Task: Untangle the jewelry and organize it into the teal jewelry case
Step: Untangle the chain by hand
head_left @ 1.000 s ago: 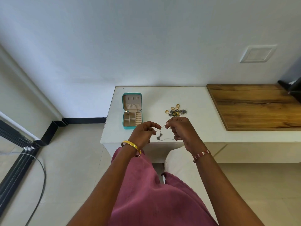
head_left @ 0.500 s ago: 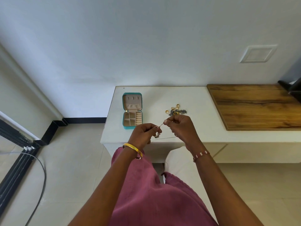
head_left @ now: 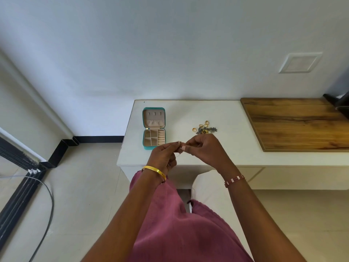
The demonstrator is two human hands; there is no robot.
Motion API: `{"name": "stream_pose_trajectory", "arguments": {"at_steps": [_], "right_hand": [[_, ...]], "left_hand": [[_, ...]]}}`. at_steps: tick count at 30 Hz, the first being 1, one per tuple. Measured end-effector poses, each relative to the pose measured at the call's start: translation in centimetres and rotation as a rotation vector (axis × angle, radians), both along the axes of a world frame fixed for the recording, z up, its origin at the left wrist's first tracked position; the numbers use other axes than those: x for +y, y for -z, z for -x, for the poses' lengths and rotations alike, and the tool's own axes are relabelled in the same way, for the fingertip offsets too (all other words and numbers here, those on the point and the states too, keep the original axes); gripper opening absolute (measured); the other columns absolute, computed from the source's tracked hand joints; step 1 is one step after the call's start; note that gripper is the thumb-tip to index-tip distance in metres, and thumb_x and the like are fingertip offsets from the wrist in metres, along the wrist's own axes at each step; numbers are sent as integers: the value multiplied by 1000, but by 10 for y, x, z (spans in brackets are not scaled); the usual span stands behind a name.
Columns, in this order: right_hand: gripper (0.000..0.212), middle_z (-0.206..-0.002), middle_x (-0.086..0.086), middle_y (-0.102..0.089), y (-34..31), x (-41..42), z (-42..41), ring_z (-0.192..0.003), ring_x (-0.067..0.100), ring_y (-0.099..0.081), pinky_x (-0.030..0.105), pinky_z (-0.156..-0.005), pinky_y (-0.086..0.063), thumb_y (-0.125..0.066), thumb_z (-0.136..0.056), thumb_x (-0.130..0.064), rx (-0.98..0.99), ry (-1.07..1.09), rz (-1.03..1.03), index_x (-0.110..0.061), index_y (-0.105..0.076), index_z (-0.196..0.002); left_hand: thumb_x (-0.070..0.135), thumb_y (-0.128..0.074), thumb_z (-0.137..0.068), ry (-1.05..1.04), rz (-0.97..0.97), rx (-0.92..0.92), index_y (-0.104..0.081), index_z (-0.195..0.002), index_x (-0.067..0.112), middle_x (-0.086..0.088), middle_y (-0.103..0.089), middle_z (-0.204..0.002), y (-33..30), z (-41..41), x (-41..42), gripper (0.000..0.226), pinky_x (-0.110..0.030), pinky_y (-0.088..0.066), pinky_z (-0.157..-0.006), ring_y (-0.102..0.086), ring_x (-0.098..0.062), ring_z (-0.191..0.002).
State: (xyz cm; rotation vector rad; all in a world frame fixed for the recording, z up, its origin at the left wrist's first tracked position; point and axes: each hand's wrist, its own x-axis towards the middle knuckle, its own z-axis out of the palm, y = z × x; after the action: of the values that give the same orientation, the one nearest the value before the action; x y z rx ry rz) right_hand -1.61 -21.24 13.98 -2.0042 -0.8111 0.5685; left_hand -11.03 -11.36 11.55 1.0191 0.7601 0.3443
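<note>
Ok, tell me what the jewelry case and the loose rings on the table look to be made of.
Jewelry case: teal shell with a smooth, faintly sheened look, likely faux leather; the beige lining looks matte and soft, perhaps velvet, gathered into a pocket in the lid. Rings: gold-coloured, shiny metal by their glints; whether solid or plated cannot be told.

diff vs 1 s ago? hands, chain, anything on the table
The left hand and right hand have closed in, fingertips now almost meeting. The thin chain, stretched between them with a dangling loop a second ago, is gathered to a short bit at the fingertips. Both hands keep pinching it; nothing released. Unchanged: the open teal jewelry case, the pile of rings and tangled jewelry and the white table.
</note>
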Motion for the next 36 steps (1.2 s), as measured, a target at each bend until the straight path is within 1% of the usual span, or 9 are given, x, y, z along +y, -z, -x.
{"name": "stream_pose_trajectory", "arguments": {"at_steps": [4, 8, 12, 17, 21, 24, 28, 31, 36], "right_hand": [[14, -65, -3, -61, 4, 1, 5, -62, 9, -56, 21, -63, -45, -70, -80, -21, 84, -45, -4, -8, -70, -86], [6, -68, 2, -65, 2, -1, 4, -62, 11, -59, 23, -65, -48, -65, -83, -14, 88, -16, -46, -9, -68, -80], [6, -69, 3, -65, -1, -3, 2, -62, 11, -59, 22, -65, -49, -62, -84, -9, 113, -21, -70, -9, -65, -78], [5, -64, 2, -63, 1, -1, 0, -60, 13, -56, 18, -59, -45, -64, -79, -5, 25, 61, -131, -7, -66, -76], [5, -65, 5, -62, 2, 0, 0, -60, 15, -55, 17, -58, -44, -65, -79, -5, 5, 60, -148, -8, -66, -75], [5, -66, 8, -63, 1, 0, 0, -61, 17, -56, 24, -61, -47, -65, -79, -5, -16, 26, -142, -7, -66, -76], [10, -65, 4, -63, -1, 0, 1, -61, 15, -56, 26, -62, -48, -65, -80, -7, -80, -27, -96, -14, -64, -73], [19, -56, -6, -55, -2, -1, 2, -52, 7, -47, 10, -51, -37, -65, -80, -9, -150, -65, -35, -21, -58, -67], [28, -53, -11, -48, -6, -2, 2, -51, 5, -44, 18, -54, -35, -63, -81, -10, -228, -102, 50, -28, -50, -64]], "left_hand": [[14, -54, -89, -15, 58, -20, -67, -76, 8, 1, -43, -43, 0, 0, 0, 19, -16, -28, -40, -30, -5, -37], [14, -53, -90, -47, 59, -43, -67, -81, 7, -2, -51, -62, -1, 0, 1, 18, -14, -27, -39, -31, -4, -37], [13, -53, -89, -97, 24, -32, -67, -78, 9, -4, -51, -67, -1, 0, 1, 18, -15, -28, -41, -31, -5, -40], [15, -55, -89, -107, -334, 123, -69, -77, 13, -2, -53, -68, 4, 1, 0, 17, -20, -33, -48, -36, -12, -51], [16, -56, -88, -83, -530, 181, -68, -82, 12, 4, -57, -67, 8, 1, 0, 14, -21, -39, -55, -47, -9, -60], [13, -57, -87, -35, -681, 216, -68, -93, 10, 6, -60, -73, 10, 1, 3, 13, -17, -42, -64, -53, -6, -70], [13, -60, -85, -17, -792, 199, -67, -101, 15, 2, -62, -90, 9, 0, 4, 17, -8, -41, -69, -56, -12, -84], [13, -60, -85, 58, -832, 147, -69, -96, 13, 5, -63, -90, 4, -2, 2, 14, -1, -40, -69, -57, -6, -81], [13, -61, -84, 91, -851, 138, -70, -92, 11, 5, -64, -84, 4, 1, 0, 12, -6, -42, -70, -57, 4, -73]]}}
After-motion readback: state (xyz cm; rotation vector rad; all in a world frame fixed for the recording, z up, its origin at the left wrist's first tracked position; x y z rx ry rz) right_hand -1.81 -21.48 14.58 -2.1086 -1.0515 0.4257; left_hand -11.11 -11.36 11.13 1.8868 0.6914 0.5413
